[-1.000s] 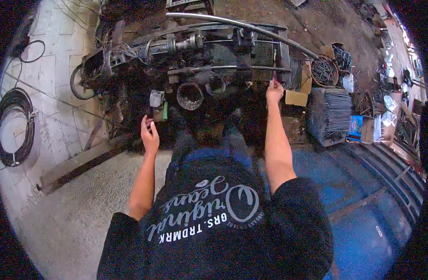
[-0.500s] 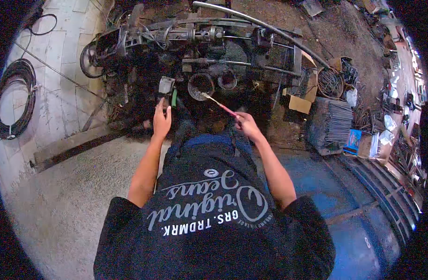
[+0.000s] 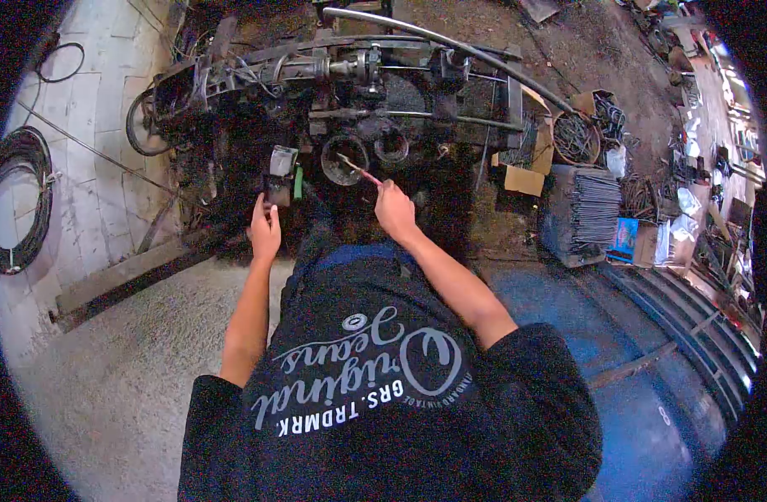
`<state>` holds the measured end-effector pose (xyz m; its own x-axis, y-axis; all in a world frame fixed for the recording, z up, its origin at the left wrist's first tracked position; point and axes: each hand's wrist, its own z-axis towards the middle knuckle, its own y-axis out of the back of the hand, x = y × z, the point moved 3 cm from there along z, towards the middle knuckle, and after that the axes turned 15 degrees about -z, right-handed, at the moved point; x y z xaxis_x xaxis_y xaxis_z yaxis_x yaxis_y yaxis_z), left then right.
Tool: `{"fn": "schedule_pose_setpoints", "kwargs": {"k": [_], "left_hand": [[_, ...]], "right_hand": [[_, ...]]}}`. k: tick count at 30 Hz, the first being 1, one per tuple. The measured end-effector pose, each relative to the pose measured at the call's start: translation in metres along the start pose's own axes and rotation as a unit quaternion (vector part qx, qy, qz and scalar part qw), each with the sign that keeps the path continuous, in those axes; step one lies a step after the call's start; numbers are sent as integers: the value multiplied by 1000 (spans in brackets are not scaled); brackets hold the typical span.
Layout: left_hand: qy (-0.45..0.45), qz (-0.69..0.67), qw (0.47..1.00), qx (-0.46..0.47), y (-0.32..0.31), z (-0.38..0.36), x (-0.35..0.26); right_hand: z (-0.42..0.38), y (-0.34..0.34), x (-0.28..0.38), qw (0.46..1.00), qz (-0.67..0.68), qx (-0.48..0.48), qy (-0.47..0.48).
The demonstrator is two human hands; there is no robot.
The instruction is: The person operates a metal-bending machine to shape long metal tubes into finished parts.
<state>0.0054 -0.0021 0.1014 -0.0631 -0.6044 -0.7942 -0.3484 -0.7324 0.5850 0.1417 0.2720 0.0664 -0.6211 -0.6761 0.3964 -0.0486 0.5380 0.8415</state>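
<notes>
My right hand (image 3: 394, 209) is closed around the reddish handle of a paintbrush (image 3: 365, 175). The brush's pale tip reaches over the mouth of a round, dirty metal can (image 3: 340, 175). My left hand (image 3: 266, 227) is raised with thumb and fingers apart, its fingertips right at a dark blocky object (image 3: 276, 192). Just above that is a pale grey-white piece (image 3: 283, 160), and a green strip (image 3: 298, 182) stands beside it. A second, smaller round container (image 3: 391, 145) sits to the right of the can.
A greasy machine (image 3: 350, 69) with rods spans the far side, and a long curved pipe (image 3: 450, 52) crosses above it. Stacked thin rods (image 3: 599, 209) and a cardboard box (image 3: 522, 180) lie to the right. Coiled black hose (image 3: 40, 209) rests on the left.
My right hand has moved left and up, bringing the brush tip farther over the can. My left hand has dropped slightly and shifted left. The whole view has shifted a little.
</notes>
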Motion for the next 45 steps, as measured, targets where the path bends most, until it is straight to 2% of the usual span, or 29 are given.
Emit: {"fn": "schedule_pose_setpoints", "kwargs": {"k": [4,7,8,10,11,12,14,16,18,21,23,25,30,34,37,38,40,42,43,45], "left_hand": [[17,29,999,-7,8,-8,4],[-4,38,999,-34,12,-15,0],[-9,38,999,-34,13,-15,9],[40,1,998,-54,18,-17,45],[5,14,998,-68,18,-20,33],[4,15,998,-66,21,-23,32],[117,-18,992,-50,23,-29,42],[97,-30,993,-66,22,-37,61],[87,-17,992,-90,25,-42,77],[96,-2,988,-117,26,-50,69],[93,20,989,-115,30,-53,68],[90,41,989,-114,30,-55,68],[99,-53,986,-126,32,-56,83],[126,-2,986,-109,33,-58,86],[81,39,990,-106,32,-49,73],[111,-3,988,-103,32,-47,76],[139,-47,984,-101,30,-39,70],[149,45,984,-83,32,-39,55],[151,48,984,-82,32,-41,67],[128,-33,988,-79,29,-36,86]], "right_hand": [[4,-10,-6,997,-17,68,-17],[7,-3,-14,990,68,119,-31],[8,9,-19,989,95,110,5],[9,41,-22,983,141,109,-51],[9,63,-20,972,208,84,-76],[21,51,-31,974,208,42,-83],[36,72,-23,958,248,16,-145],[64,65,-20,958,237,-85,-135],[87,69,-8,953,239,-114,-149],[117,69,6,950,239,-108,-168],[127,63,9,957,209,-135,-147],[123,63,11,957,209,-130,-155],[93,57,11,945,238,-163,-153],[117,65,15,939,241,-197,-145],[113,58,10,946,228,-146,-178],[105,56,9,947,232,-119,-189],[88,46,4,940,241,-138,-198],[85,52,5,931,282,-132,-191],[89,59,8,933,278,-145,-180],[103,76,15,928,290,-178,-152]]}}
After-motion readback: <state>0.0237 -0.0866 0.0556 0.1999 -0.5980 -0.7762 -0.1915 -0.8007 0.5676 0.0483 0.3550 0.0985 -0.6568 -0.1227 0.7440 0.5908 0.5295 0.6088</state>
